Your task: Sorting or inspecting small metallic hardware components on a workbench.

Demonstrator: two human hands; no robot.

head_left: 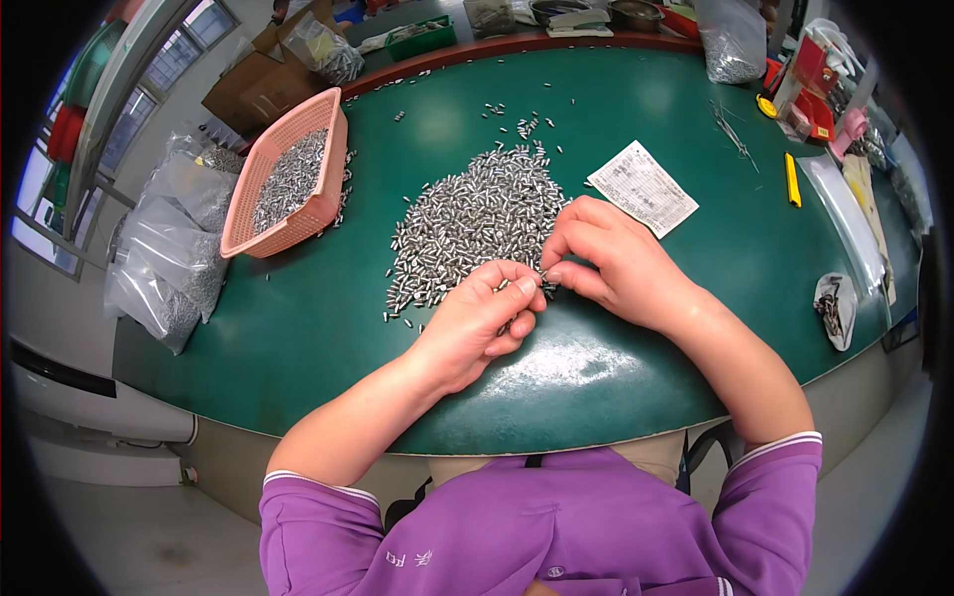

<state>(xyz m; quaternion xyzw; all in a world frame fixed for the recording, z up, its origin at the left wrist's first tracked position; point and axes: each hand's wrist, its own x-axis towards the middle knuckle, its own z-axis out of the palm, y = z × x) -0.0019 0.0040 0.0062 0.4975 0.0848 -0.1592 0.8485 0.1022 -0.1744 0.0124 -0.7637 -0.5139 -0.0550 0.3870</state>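
A large pile of small silver metal pins [477, 219] lies on the green table [298, 328]. My left hand [477, 323] rests at the pile's near edge, fingers curled around several of the pins. My right hand [611, 263] meets it from the right, its thumb and forefinger pinched on one small pin between the two hands. Both hands touch at their fingertips, just below the pile.
A pink plastic basket [288, 184] with more pins stands at the left. A printed paper slip [643, 187] lies right of the pile. A yellow cutter [792, 180], clear bags [730, 40], cardboard boxes [258, 79] and red tools ring the table's far side. Bagged parts [169, 258] sit off the left edge.
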